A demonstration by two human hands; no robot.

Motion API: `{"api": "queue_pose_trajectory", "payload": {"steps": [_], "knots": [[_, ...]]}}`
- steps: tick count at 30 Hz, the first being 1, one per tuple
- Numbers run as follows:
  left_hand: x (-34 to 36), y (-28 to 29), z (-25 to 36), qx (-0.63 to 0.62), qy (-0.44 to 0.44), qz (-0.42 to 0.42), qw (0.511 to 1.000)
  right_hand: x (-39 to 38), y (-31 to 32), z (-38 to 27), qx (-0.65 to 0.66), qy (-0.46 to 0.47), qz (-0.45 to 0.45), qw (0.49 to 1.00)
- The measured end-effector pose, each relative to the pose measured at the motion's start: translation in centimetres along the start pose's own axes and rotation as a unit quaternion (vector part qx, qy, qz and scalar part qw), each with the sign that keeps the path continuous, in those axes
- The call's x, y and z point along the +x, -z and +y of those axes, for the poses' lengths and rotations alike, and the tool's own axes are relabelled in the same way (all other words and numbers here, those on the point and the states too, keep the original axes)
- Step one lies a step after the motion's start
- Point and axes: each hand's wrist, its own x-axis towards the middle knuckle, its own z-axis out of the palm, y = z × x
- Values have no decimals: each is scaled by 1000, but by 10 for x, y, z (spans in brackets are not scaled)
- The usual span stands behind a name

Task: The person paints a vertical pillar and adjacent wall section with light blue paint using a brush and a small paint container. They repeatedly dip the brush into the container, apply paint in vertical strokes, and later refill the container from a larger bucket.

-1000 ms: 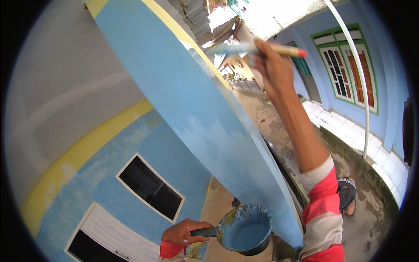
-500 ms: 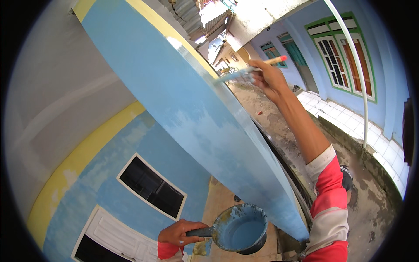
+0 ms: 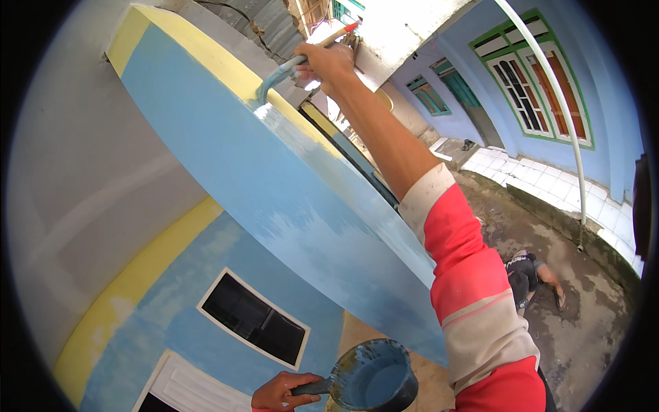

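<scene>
My right hand (image 3: pixel 331 63) is closed round a paintbrush (image 3: pixel 280 73), whose wooden handle ends in a red tip. The brush's blue-coated end meets the top edge of a large blue beam (image 3: pixel 226 130), where the blue borders a yellow band (image 3: pixel 195 41). A pale unpainted patch shows just below the brush. Low in the picture, my left hand (image 3: pixel 280 391) grips the handle of a dark dipper (image 3: pixel 405 391). Light blue paint (image 3: pixel 374 384) lies inside it, and dried smears coat its rim.
Beneath the beam, a blue wall (image 3: pixel 171 302) holds a dark window (image 3: pixel 254 319) and a white door (image 3: pixel 192 384). Down on the ground at right, a person (image 3: pixel 525 275) is partly hidden by my sleeve. A white pole (image 3: pixel 559 89) stands before the house opposite.
My right hand has moved up and left along the beam with the paintbrush, bringing its end onto the edge by the yellow band. The dipper sits slightly lower in view, still in my left hand.
</scene>
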Motion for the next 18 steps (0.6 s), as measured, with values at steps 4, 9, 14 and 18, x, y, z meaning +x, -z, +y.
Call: {"api": "queue_pose_trajectory", "payload": {"steps": [4,9,14,18], "knots": [[-6,-17,12,17,39,93,995,-29,54,82,120,-78,45,989],[-7,-10,6,7,56,66,996,-76,147,94,-90,-126,71,985],[3,-4,21,20,52,30,998,-20,125,74,-330,-50,-48,941],[-3,7,12,50,23,-9,998,-3,38,50,-376,26,-39,925]]}}
